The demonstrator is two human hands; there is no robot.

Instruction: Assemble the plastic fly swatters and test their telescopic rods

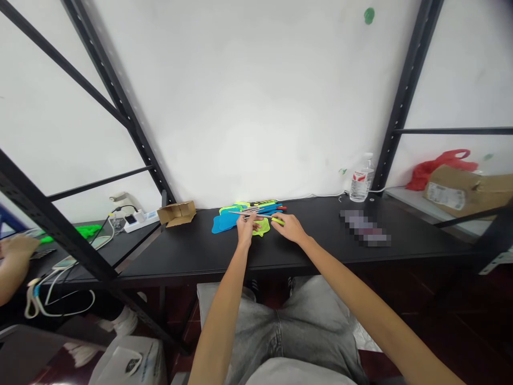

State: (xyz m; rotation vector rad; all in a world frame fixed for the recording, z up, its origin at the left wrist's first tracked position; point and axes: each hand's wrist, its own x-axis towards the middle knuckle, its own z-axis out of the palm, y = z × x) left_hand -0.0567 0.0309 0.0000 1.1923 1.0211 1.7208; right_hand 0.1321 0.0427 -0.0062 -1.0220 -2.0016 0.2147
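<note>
My left hand [246, 229] is closed in a pinch at the front of a colourful pile, and a thin pale stick [240, 213] lies across its fingertips. Closed round a short yellow-green stick-like piece [277, 220] is my right hand [292, 228]. Between the hands, a yellow-green gridded flat piece [262, 228], shaped like a fly-swatter head, is low over or on the black table. Behind them lie flat blue pieces [221, 223], blue sticks [272, 207] and more yellow-green pieces [230, 209]. My fingers partly hide the middle of the pile.
An open cardboard box [176, 214] stands left of the pile on the black table [180, 251]. To the right are a water bottle [361, 179] and a blurred-out object [364, 228]. Black rack posts [409, 85] rise at both sides. Another person's hand [18, 248] shows far left.
</note>
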